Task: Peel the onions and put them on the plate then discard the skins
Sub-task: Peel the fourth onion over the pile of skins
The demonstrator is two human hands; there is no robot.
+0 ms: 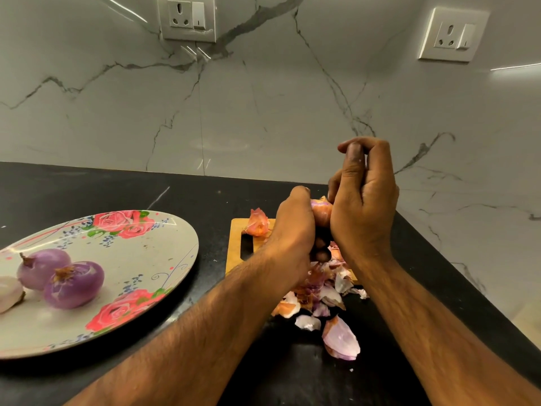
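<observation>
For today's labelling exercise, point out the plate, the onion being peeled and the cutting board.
plate (175, 247): head view, bare surface near its right rim.
onion being peeled (321, 213): head view, its orange skin.
cutting board (234, 247): head view, wood left of the slot.

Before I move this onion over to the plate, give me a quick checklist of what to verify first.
1. Grip on the onion: ok, the left hand grips it and the right hand curls its fingers against its top.
2. Onion fully peeled: not ok, orange-brown skin shows on it.
3. Free space on the plate: ok, the peeled onions sit toward its left side.
4. Skins kept on the cutting board: not ok, several lie on the counter in front of it.
5. Loose strip pinched in the right hand: cannot tell.
</observation>
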